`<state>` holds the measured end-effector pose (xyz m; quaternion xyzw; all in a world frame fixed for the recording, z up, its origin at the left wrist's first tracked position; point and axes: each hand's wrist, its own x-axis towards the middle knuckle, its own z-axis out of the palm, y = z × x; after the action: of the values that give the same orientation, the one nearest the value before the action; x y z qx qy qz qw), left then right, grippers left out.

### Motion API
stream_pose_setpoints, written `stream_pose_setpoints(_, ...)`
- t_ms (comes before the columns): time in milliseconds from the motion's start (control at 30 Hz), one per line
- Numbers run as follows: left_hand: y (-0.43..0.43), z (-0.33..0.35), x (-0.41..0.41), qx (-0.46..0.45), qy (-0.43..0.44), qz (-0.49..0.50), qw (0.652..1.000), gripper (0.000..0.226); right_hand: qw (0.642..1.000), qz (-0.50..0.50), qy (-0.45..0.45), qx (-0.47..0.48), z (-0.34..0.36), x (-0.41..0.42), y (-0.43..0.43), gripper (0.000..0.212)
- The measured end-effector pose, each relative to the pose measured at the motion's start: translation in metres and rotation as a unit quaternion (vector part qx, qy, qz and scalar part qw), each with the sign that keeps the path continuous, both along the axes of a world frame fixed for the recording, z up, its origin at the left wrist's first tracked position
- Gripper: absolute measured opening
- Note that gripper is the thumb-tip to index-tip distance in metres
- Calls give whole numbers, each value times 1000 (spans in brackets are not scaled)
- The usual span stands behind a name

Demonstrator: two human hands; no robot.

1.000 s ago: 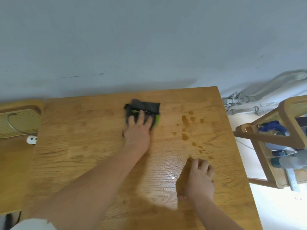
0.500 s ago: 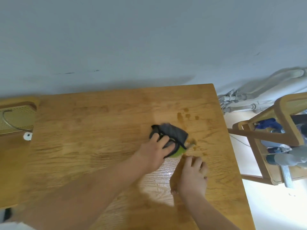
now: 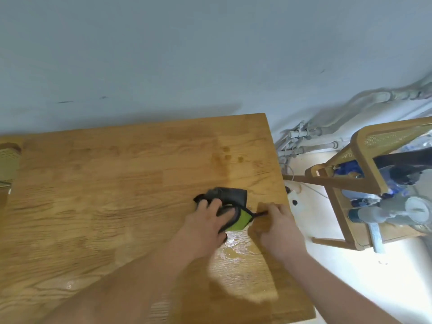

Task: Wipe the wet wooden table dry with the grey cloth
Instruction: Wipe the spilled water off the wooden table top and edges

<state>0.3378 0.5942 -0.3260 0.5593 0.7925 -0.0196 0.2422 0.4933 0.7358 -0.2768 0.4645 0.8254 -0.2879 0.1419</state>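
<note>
The grey cloth (image 3: 230, 194), dark with a bright green underside showing at its near corner, lies bunched on the wooden table (image 3: 98, 206) close to the right edge. My left hand (image 3: 207, 222) presses down on it, fingers spread and curled over its near half. My right hand (image 3: 279, 226) rests on the table just right of the cloth, its fingertips touching the cloth's thin black tab. A shiny wet patch (image 3: 238, 250) spreads on the wood between my two wrists. A few dark drops (image 3: 226, 153) sit farther back.
A wooden chair with a cane back (image 3: 364, 160) stands to the right of the table, holding blue and grey items. Grey pipes (image 3: 311, 141) run along the wall base. Another cane chair (image 3: 8, 160) is at the left edge. The wall is right behind the table.
My left hand has dragged the cloth from the back middle of the table toward the near right, over the dark drops there. My right hand has shifted up beside the cloth.
</note>
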Motion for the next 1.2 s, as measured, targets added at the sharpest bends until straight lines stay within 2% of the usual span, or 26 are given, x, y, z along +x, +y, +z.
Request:
stream_pose_setpoints(100,18,3,-1,-19,16,165,986,63,997,-6,-81,-17,-4,7,40,85)
stream_pose_setpoints(167,34,7,25,-35,31,199,979,67,994,-15,-104,-43,-10,5,59,91)
stream_pose_setpoints(233,41,9,51,-35,21,89,995,68,992,-12,-112,-58,-16,-1,74,91)
stream_pose_setpoints(300,40,7,52,-12,-9,-30,999,65,992,17,-113,-51,-22,-7,86,81)
stream_pose_setpoints(367,44,1,25,0,-3,-44,999,62,990,29,-134,-41,-26,-14,91,90)
stream_pose_setpoints(467,66,-4,-7,-9,33,127,991,64,982,63,-173,-31,-29,-24,93,130)
stream_pose_setpoints(533,82,0,0,-14,41,194,980,65,976,96,-196,-21,-28,-30,95,143)
stream_pose_setpoints(567,85,-1,9,-12,39,176,983,66,973,104,-205,-19,-27,-32,97,145)
stream_pose_setpoints(633,82,-2,16,10,22,47,999,65,969,108,-221,-13,-27,-35,98,146)
stream_pose_setpoints(700,78,-10,-14,32,8,-81,996,62,968,108,-225,-7,-29,-38,98,145)
stream_pose_setpoints(733,79,-17,-34,38,16,-96,995,61,969,104,-225,-6,-31,-38,97,145)
stream_pose_setpoints(767,82,-22,-55,40,31,-73,996,61,969,100,-224,-6,-34,-39,97,144)
stream_pose_setpoints(833,95,-22,-84,51,47,88,994,60,970,95,-224,4,-37,-39,97,140)
stream_pose_setpoints(900,114,-16,-86,42,57,239,968,59,971,92,-220,10,-40,-40,97,136)
stream_pose_setpoints(933,124,-11,-78,33,57,266,962,59,971,91,-219,9,-41,-40,97,138)
stream_pose_setpoints(1000,135,-5,-54,32,38,211,976,60,970,95,-222,-1,-38,-38,98,147)
stream_pose_setpoints(1067,131,-6,-34,51,10,38,998,61,970,98,-220,-15,-38,-37,102,152)
stream_pose_setpoints(1133,129,-10,-53,47,-22,-101,994,58,972,93,-214,-27,-39,-36,104,152)
stream_pose_setpoints(1200,142,-15,-90,43,-12,-110,993,57,973,89,-209,-32,-40,-36,105,153)
